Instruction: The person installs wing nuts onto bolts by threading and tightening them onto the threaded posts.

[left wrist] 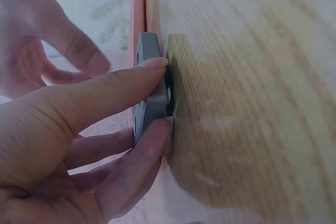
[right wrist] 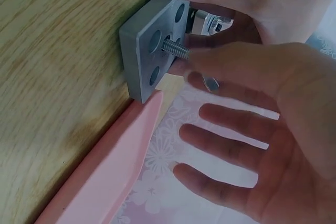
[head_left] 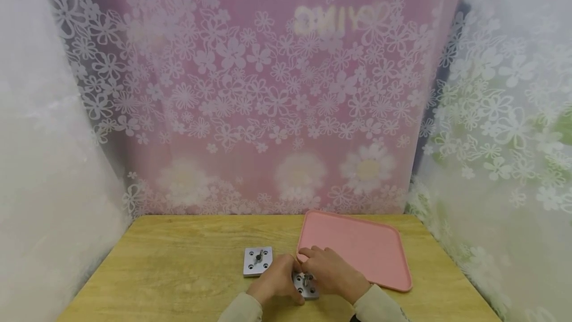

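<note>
My left hand (head_left: 279,277) grips a square metal plate (right wrist: 149,48) by its edges, thumb on one side and fingers on the other. Several round holes pierce this plate, which is tilted close over the tabletop in the left wrist view. A threaded wing screw (right wrist: 176,49) stands in its middle hole. The thumb and forefinger of my right hand (head_left: 332,270) pinch the screw's winged end, partly hiding it, while the other fingers spread loosely. To the left, a second metal plate (head_left: 248,262) lies on the table with a wing screw (head_left: 258,258) in its centre.
A pink tray (head_left: 353,242) lies on the wooden table (head_left: 178,267) at the back right, its near left corner close to my hands. Flower-printed curtains (head_left: 268,88) enclose the table at the back and both sides.
</note>
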### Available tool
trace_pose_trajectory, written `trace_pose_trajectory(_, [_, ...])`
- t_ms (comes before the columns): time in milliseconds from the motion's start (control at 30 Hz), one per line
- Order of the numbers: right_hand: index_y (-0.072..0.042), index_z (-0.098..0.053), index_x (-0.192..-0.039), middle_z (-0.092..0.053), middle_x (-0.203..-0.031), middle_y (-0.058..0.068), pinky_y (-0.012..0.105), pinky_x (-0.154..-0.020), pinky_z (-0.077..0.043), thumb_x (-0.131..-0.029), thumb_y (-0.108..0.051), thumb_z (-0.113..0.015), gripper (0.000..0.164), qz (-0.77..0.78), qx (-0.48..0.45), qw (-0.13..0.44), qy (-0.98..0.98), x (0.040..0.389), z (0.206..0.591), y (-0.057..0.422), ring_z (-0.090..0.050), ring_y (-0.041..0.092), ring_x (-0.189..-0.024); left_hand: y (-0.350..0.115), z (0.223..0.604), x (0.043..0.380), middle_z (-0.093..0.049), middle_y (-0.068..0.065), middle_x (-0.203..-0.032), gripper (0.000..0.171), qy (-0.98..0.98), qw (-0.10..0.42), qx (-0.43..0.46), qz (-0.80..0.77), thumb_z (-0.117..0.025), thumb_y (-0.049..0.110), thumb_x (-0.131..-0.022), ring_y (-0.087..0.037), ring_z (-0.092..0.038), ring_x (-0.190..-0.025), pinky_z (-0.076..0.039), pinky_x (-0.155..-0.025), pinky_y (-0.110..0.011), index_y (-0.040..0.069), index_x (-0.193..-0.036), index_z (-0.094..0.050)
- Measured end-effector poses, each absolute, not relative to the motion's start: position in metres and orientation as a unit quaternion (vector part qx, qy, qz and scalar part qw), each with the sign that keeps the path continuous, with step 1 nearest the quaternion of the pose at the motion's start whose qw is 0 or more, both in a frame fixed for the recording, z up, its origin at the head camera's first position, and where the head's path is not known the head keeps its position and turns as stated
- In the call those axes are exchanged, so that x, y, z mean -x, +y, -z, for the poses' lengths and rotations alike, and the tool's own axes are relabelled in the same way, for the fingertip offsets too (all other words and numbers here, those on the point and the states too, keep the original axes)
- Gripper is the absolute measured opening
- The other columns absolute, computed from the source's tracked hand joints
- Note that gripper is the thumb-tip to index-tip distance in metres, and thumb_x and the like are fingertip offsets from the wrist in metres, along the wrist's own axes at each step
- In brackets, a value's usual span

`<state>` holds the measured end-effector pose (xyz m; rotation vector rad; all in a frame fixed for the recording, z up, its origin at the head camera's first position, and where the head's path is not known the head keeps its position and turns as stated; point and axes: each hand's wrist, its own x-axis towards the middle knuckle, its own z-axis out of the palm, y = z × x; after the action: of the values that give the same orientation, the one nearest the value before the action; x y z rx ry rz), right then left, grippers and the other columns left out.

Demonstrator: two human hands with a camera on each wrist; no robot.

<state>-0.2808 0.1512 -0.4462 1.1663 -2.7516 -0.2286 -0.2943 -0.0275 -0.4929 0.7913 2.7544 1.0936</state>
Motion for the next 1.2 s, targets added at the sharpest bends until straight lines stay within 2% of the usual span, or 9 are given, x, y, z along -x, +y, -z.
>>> trace_pose_trajectory(133, [-0.026,-0.081,-0.093,-0.070,-0.129,0.000,0.042,-0.076,-0.058,-0.084,-0.040,-0.084,0.016,0.077,-0.361,0.078,-0.926,0.281,0.447,0.151,-0.066,0.019,-0.100,-0.027,0.494,0.295,-0.074,0.003,-0.088,0.050,0.901,0.039,-0.254,-0.351,-0.104,0.014,-0.050,-0.006,-0.062,-0.083,-0.053,-0.079,-0.024,0.005,-0.091,-0.077])
trace_pose_trajectory(333, [-0.024,-0.080,-0.084,-0.072,-0.122,-0.002,0.042,-0.077,-0.058,-0.089,-0.042,-0.078,0.019,0.086,-0.346,0.084,-0.931,0.282,0.450,0.145,-0.067,0.019,-0.101,-0.032,0.496,0.294,-0.072,0.007,-0.079,0.043,0.898,0.048,-0.251,-0.359,-0.103,0.012,-0.049,-0.002,-0.056,-0.072,-0.050,-0.069,-0.021,0.010,-0.084,-0.077])
trace_pose_trajectory(500, [-0.023,-0.076,-0.078,-0.073,-0.109,-0.004,0.036,-0.070,-0.056,-0.091,-0.039,-0.076,0.021,0.082,-0.355,0.103,-0.925,0.284,0.452,0.145,-0.065,0.016,-0.088,-0.031,0.495,0.294,-0.074,0.009,-0.077,0.042,0.891,0.044,-0.265,-0.367,-0.103,0.009,-0.050,0.001,-0.056,-0.068,-0.048,-0.066,-0.019,0.012,-0.084,-0.079])
trace_pose_trajectory(633, [-0.023,-0.073,-0.078,-0.074,-0.104,-0.004,0.032,-0.063,-0.051,-0.094,-0.032,-0.073,0.018,0.063,-0.372,0.156,-0.913,0.286,0.450,0.150,-0.064,0.016,-0.083,-0.028,0.495,0.294,-0.072,0.008,-0.072,0.042,0.891,0.035,-0.269,-0.365,-0.103,0.009,-0.048,0.003,-0.051,-0.064,-0.046,-0.062,-0.018,0.011,-0.082,-0.078])
trace_pose_trajectory(733, [-0.024,-0.071,-0.083,-0.073,-0.105,-0.005,0.028,-0.060,-0.048,-0.087,-0.019,-0.077,0.009,0.040,-0.402,0.175,-0.898,0.286,0.446,0.153,-0.064,0.015,-0.083,-0.027,0.495,0.294,-0.069,0.007,-0.073,0.044,0.893,0.032,-0.264,-0.364,-0.103,0.011,-0.048,0.002,-0.049,-0.065,-0.046,-0.063,-0.019,0.010,-0.083,-0.077])
trace_pose_trajectory(933, [-0.032,-0.073,-0.100,-0.070,-0.109,-0.007,0.028,-0.060,-0.047,-0.073,-0.024,-0.090,0.033,0.031,-0.437,0.115,-0.891,0.284,0.440,0.154,-0.060,0.013,-0.085,-0.028,0.496,0.296,-0.068,0.009,-0.080,0.047,0.897,0.042,-0.249,-0.364,-0.104,0.014,-0.049,-0.001,-0.053,-0.072,-0.049,-0.069,-0.021,0.008,-0.087,-0.076])
trace_pose_trajectory(1067, [-0.034,-0.075,-0.101,-0.069,-0.109,-0.008,0.029,-0.059,-0.047,-0.072,-0.019,-0.090,0.035,0.039,-0.427,0.095,-0.899,0.282,0.442,0.153,-0.060,0.013,-0.084,-0.028,0.495,0.296,-0.068,0.008,-0.079,0.043,0.896,0.047,-0.247,-0.366,-0.103,0.013,-0.050,-0.002,-0.055,-0.072,-0.050,-0.069,-0.022,0.009,-0.084,-0.076])
trace_pose_trajectory(1200, [-0.033,-0.075,-0.098,-0.070,-0.106,-0.008,0.032,-0.060,-0.049,-0.071,-0.018,-0.091,0.035,0.052,-0.412,0.096,-0.905,0.283,0.443,0.152,-0.061,0.014,-0.084,-0.028,0.494,0.295,-0.074,0.008,-0.087,0.049,0.897,0.038,-0.251,-0.361,-0.104,0.013,-0.049,-0.001,-0.060,-0.078,-0.053,-0.076,-0.022,0.009,-0.092,-0.079])
